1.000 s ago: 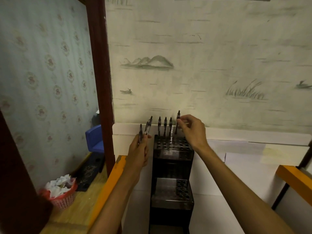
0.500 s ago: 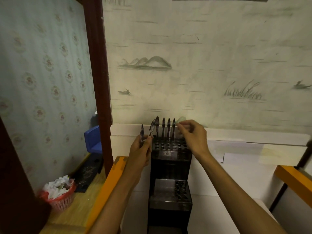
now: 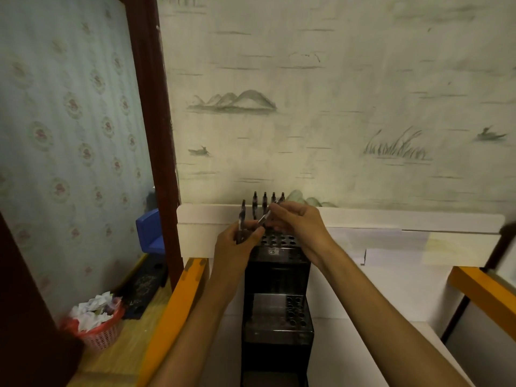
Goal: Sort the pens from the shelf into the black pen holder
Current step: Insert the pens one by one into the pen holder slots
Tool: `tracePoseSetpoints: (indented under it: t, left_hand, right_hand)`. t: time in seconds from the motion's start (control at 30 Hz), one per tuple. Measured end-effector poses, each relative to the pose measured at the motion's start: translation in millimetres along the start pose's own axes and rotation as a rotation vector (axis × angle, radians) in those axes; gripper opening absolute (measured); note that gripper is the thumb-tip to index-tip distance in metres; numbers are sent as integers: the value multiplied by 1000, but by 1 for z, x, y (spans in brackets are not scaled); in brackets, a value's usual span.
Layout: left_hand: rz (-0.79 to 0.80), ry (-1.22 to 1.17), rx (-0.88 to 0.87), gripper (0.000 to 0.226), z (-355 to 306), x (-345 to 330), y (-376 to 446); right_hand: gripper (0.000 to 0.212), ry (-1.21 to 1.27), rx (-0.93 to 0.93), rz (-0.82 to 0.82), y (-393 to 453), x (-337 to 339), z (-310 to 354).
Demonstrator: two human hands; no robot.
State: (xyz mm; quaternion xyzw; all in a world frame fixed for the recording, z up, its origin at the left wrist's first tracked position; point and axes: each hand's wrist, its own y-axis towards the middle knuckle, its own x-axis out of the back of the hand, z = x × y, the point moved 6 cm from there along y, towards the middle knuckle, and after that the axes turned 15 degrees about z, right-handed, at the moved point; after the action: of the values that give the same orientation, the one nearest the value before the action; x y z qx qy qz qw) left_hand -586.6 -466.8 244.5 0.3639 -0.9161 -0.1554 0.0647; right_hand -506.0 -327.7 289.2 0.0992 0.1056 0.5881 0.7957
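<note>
Fingers (image 3: 275, 219) of the right hand (image 3: 300, 227) are pinched on a pen (image 3: 265, 217) held by the left hand (image 3: 237, 241); next, it must be seated in the holder (image 3: 276, 263).

black pen holder (image 3: 276, 275), red basket (image 3: 102, 335), orange rail (image 3: 173, 311)

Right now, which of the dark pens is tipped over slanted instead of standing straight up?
The dark pen pinched between both hands, the right hand and left hand. It slants diagonally, while the pens standing in the black pen holder point straight up.
</note>
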Motion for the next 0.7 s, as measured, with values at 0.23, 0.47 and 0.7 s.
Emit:
tracePoseSetpoints:
  t: [0.23, 0.47, 0.7]
  left_hand:
    - [-4, 67, -8, 6, -3, 5, 1]
    - [44, -206, 144, 44, 2, 13, 0]
    - [90, -52, 45, 25, -6, 9, -4]
  right_hand:
    - [27, 255, -3, -119, 2, 12, 4]
    - [20, -57, 137, -303, 8, 46, 23]
    - [21, -509, 204, -366, 11, 57, 31]
